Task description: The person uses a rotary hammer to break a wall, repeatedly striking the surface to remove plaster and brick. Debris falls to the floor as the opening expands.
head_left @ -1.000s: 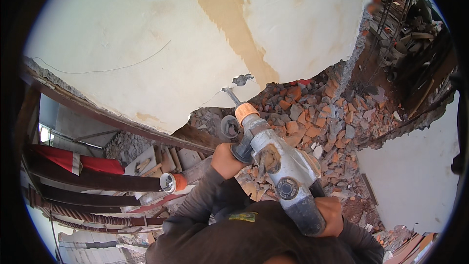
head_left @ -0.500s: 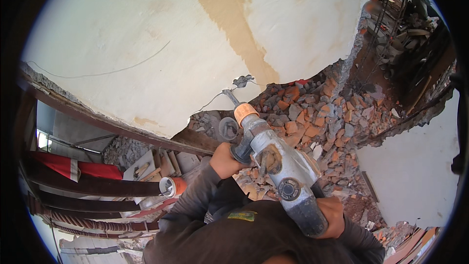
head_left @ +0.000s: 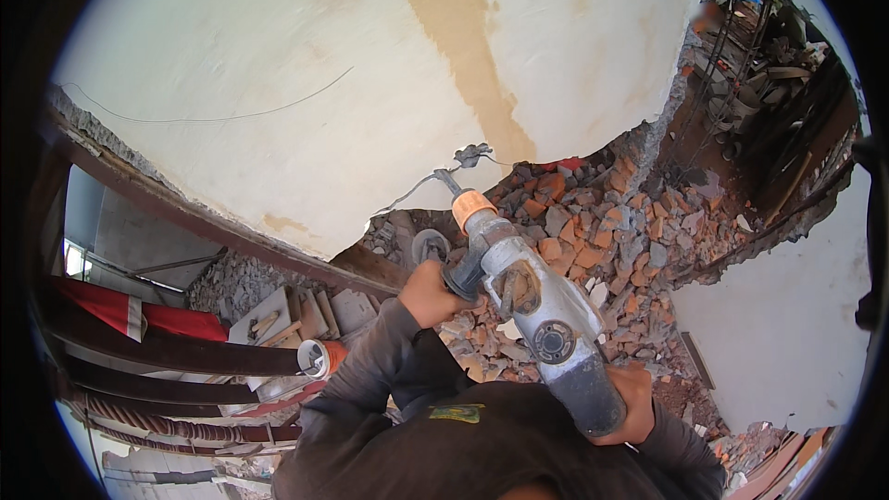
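Fingers of the left hand (head_left: 428,292) are closed around the side handle of a grey rotary hammer (head_left: 532,310) with an orange collar; the right hand (head_left: 632,405) wraps its rear grip. Its bit touches the cream wall (head_left: 278,56) above the brick rubble (head_left: 593,222). One white-rimmed orange container (head_left: 318,357) lies lower left, its contents unclear.
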A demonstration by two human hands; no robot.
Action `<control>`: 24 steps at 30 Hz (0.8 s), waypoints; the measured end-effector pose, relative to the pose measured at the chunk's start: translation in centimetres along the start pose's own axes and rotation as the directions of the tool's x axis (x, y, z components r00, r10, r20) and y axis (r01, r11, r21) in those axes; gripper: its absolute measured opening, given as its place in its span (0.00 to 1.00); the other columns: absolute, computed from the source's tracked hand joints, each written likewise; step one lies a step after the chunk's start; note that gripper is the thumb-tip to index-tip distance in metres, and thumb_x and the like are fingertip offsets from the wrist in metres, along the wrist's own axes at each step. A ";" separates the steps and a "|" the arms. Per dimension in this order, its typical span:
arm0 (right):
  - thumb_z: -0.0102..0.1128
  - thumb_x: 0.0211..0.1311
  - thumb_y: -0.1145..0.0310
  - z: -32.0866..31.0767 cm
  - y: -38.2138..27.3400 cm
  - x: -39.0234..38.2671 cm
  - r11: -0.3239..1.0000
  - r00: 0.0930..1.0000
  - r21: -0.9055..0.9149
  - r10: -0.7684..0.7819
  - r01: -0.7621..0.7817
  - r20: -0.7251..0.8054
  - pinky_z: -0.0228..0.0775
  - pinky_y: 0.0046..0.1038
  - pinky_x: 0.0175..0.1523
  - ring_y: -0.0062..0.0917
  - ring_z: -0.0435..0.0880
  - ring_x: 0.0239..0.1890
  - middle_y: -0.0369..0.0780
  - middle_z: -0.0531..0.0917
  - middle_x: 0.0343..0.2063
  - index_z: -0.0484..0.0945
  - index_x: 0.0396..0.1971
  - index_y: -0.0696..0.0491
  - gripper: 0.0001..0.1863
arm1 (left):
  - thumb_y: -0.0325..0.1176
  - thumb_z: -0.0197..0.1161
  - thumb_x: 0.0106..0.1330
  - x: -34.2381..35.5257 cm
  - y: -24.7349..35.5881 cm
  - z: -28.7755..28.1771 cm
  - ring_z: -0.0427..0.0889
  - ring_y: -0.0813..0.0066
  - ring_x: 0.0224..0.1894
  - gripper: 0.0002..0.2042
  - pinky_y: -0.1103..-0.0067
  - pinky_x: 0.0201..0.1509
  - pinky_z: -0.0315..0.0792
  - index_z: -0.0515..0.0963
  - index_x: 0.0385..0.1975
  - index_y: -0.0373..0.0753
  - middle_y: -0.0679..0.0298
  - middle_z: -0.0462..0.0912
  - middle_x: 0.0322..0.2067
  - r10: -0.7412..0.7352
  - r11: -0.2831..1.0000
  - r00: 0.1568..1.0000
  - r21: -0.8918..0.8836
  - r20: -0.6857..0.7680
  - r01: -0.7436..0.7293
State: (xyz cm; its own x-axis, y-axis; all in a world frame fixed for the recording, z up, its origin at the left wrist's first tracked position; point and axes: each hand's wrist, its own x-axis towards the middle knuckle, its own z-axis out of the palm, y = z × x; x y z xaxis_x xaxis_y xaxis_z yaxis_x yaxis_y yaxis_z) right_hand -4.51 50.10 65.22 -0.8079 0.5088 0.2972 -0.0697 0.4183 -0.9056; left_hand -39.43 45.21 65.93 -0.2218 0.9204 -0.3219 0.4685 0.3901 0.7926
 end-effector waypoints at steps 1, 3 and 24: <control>0.77 0.37 0.63 0.1 0.1 0.0 1.000 1.000 -0.016 -0.006 0.006 -0.004 0.76 0.34 0.33 0.37 0.85 0.26 0.44 0.84 0.27 0.83 0.38 0.60 0.26 | 0.30 0.76 0.53 0.0 -0.3 0.0 0.80 0.77 0.18 0.12 0.77 0.24 0.73 0.82 0.32 0.31 0.62 0.83 0.19 0.033 0.999 0.999 -0.025 -0.008 -0.033; 0.77 0.37 0.63 0.4 0.3 -0.1 0.999 1.000 -0.044 -0.006 0.005 -0.017 0.75 0.33 0.33 0.37 0.85 0.26 0.43 0.84 0.27 0.83 0.38 0.60 0.26 | 0.35 0.77 0.52 0.0 -0.8 0.1 0.81 0.75 0.21 0.18 0.74 0.28 0.75 0.82 0.38 0.32 0.60 0.83 0.20 -0.042 0.997 0.998 -0.065 0.036 0.045; 0.72 0.42 0.69 1.2 6.0 -1.2 0.999 0.993 -0.035 0.005 -0.009 -0.119 0.77 0.31 0.37 0.36 0.88 0.31 0.46 0.86 0.32 0.83 0.39 0.62 0.21 | 0.35 0.77 0.49 3.7 -6.1 2.9 0.85 0.64 0.28 0.16 0.71 0.37 0.77 0.83 0.30 0.30 0.53 0.85 0.24 0.037 0.990 0.988 0.137 -0.152 -0.016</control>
State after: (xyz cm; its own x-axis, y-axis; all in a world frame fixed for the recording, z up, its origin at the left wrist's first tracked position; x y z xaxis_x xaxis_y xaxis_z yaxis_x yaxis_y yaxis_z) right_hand -4.65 51.13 59.13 -0.7329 0.5969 0.3265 -0.0415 0.4398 -0.8971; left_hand -40.60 46.34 58.38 -0.3319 0.9197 -0.2099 0.5845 0.3751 0.7195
